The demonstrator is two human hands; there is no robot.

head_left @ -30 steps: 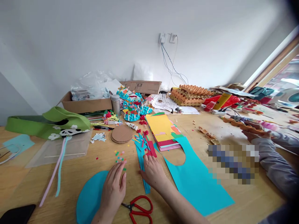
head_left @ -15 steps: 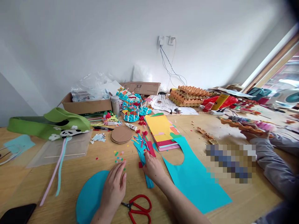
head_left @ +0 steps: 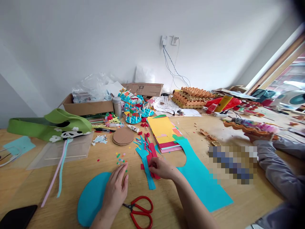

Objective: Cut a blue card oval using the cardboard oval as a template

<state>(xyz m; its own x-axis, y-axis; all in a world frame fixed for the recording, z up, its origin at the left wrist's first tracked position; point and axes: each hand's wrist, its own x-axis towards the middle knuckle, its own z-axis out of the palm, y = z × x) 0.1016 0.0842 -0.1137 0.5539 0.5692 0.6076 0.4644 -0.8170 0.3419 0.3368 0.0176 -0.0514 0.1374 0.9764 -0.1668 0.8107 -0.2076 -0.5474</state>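
My left hand [head_left: 115,188] lies flat at the right side of a blue paper circle [head_left: 90,197], fingers extended and covering part of it. My right hand [head_left: 162,167] is over a pile of cut scraps, thumb and fingers pinched at a red paper strip [head_left: 152,151] that passes beneath them. Blue paper strips [head_left: 148,176] lie beside and left of the right fingertips. Red-handled scissors [head_left: 142,211] rest between my forearms. A large blue sheet with a round cutout [head_left: 202,178] lies to the right, partly behind my right forearm.
Cardboard discs [head_left: 123,136], a glue bottle [head_left: 133,128] and paper dots [head_left: 120,157] lie ahead. Coloured sheets [head_left: 160,128] are stacked behind my right hand. A green felt band [head_left: 28,130] is at left. At right, another person's hands hold an egg tray [head_left: 240,128].
My right hand has shifted slightly right, and red strips have moved out to the right of the blue strips. My left hand has hardly moved.
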